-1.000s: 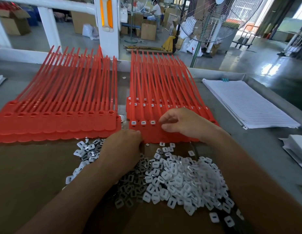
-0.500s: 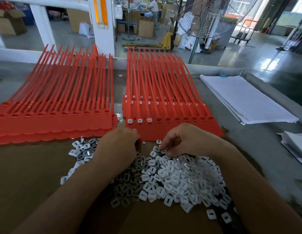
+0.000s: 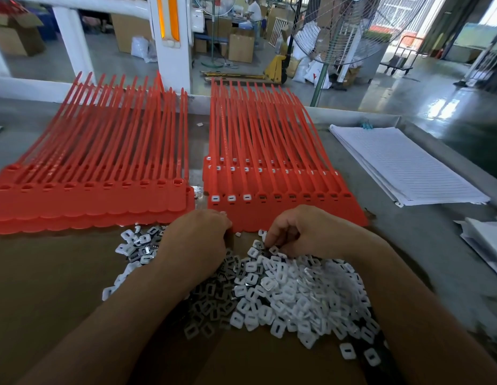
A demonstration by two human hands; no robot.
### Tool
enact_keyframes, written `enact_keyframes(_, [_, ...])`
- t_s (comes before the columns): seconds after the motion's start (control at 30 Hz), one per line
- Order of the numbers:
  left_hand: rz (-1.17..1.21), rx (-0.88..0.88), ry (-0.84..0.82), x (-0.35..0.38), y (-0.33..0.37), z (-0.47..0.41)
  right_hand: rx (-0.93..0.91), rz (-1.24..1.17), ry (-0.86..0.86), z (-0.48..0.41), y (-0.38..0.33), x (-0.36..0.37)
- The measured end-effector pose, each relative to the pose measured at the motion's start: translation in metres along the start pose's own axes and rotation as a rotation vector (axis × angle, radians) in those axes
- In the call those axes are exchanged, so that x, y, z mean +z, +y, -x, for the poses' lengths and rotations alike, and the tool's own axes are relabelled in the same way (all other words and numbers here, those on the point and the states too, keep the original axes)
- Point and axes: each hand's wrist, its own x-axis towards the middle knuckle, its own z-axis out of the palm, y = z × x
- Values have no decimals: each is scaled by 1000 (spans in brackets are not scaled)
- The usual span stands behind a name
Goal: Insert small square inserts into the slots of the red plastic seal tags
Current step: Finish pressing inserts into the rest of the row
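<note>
Two stacks of red seal tags lie side by side, the left stack [image 3: 91, 195] with empty slots and the right stack [image 3: 286, 201]. Three white inserts [image 3: 231, 198] sit in the leftmost slots of the right stack's top row. A pile of small white square inserts [image 3: 291, 295] spreads over brown cardboard [image 3: 47, 287] in front. My left hand [image 3: 197, 240] rests curled at the pile's far edge, touching the right stack's front edge; what it holds is hidden. My right hand [image 3: 302, 232] has its fingers curled down into the pile's far edge, pinching at an insert.
A stack of lined white paper sheets [image 3: 402, 162] lies to the right on the grey table. More white sheets [image 3: 489, 240] sit at the far right edge. A white railing [image 3: 72, 37] and a standing fan [image 3: 352, 29] are beyond the table.
My right hand came back from the right stack's slot row down to the insert pile and now digs at its far edge. My left hand stayed in place.
</note>
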Motion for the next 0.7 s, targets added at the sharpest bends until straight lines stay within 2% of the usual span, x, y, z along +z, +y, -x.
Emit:
enact_keyframes(0.43, [1,6,11,0,-1,-1,12,72,29,2,-2,0])
enact_keyframes(0.63, [-3,1,6,0,-1,-1,23,-217,201,6,2,-5])
enact_keyframes(0.7, [-4,0,4,1,-1,-2,25,-224,252,5,3,-5])
